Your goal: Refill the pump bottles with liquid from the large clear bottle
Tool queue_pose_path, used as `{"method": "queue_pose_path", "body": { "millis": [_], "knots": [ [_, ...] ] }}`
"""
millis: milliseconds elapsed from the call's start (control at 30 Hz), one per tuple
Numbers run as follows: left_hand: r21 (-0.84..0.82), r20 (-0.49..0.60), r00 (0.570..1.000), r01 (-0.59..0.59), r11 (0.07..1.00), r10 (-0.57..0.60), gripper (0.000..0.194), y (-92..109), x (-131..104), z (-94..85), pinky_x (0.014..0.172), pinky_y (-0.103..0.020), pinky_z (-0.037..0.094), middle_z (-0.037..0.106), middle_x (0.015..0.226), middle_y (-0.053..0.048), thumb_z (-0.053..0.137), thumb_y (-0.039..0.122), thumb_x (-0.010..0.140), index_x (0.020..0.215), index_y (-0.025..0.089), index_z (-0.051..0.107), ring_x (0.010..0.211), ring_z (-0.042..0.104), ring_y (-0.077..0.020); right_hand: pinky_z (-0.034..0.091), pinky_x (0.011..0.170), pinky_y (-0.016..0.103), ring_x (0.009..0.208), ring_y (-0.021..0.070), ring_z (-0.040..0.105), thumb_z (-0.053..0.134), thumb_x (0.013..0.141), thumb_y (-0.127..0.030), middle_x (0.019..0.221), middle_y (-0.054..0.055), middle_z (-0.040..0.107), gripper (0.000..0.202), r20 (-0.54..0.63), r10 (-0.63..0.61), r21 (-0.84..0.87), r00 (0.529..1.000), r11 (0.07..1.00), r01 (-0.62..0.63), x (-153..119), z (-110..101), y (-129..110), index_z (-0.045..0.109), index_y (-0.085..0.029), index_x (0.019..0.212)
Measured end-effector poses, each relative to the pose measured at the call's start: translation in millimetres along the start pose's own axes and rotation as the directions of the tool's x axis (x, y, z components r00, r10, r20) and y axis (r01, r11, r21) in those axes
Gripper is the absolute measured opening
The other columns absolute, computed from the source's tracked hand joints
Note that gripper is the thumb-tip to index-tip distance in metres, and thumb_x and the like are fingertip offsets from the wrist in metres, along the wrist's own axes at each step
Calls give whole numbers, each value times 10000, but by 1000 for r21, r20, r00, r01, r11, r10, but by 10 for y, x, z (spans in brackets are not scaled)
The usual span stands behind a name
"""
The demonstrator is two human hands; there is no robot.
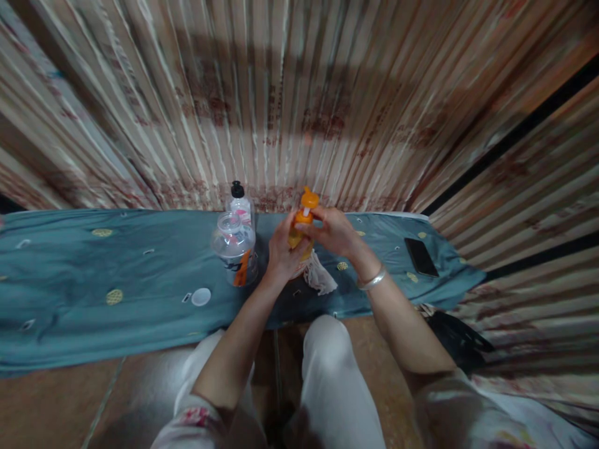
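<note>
Both hands (281, 249) (336, 232) are holding an orange-topped bottle (304, 217) in their fingers; a clear cup (236, 255) is standing at its eight o'clock.

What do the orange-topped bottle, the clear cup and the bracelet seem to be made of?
Orange-topped bottle: probably plastic, smooth; its top is brightly and evenly coloured, as if moulded.
Clear cup: likely thin, glossy plastic, since it is see-through and printed, with a domed upper part.
Bracelet: looks like polished, silvery metal, judging by its bright sheen, though coated plastic is possible.
</note>
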State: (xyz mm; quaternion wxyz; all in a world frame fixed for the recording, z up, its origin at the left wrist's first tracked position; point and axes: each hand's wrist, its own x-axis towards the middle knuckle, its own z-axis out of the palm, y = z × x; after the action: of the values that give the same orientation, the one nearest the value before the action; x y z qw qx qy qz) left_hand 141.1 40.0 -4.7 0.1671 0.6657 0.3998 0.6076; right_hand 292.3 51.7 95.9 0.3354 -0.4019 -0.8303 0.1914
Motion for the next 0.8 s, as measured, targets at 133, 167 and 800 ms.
{"method": "queue_pose_path", "body": {
  "millis": [133,167,800],
  "knots": [
    [16,-19,1000,-3,1000,3,449,-8,-42,29,1057,-492,545,730,1297,-148,693,383,924,1333,214,618,1219,694,-318,557,929,383,991,265,711,651,978,-364,977,94,755,184,-272,-32,-185,962,982,-20,-153,210,-143,699,-202,905],
    [14,-25,1000,-5,1000,5,434,-4,-48,36,1052,-490,548,735,1283,-147,691,369,922,1320,212,621,1208,698,-316,558,954,410,1006,278,705,631,995,-388,961,102,748,209,-331,-37,-217,943,975,-37,-177,265,-168,685,-211,897],
    [-3,-37,999,8,1000,-8,381,60,-15,20,1034,-449,549,736,1261,-122,622,440,978,1293,226,634,1175,701,-281,542,1018,403,1100,277,704,562,990,-673,1062,52,786,482,-124,-28,207,992,977,53,-197,91,-17,764,-255,1120]
  ]
}}
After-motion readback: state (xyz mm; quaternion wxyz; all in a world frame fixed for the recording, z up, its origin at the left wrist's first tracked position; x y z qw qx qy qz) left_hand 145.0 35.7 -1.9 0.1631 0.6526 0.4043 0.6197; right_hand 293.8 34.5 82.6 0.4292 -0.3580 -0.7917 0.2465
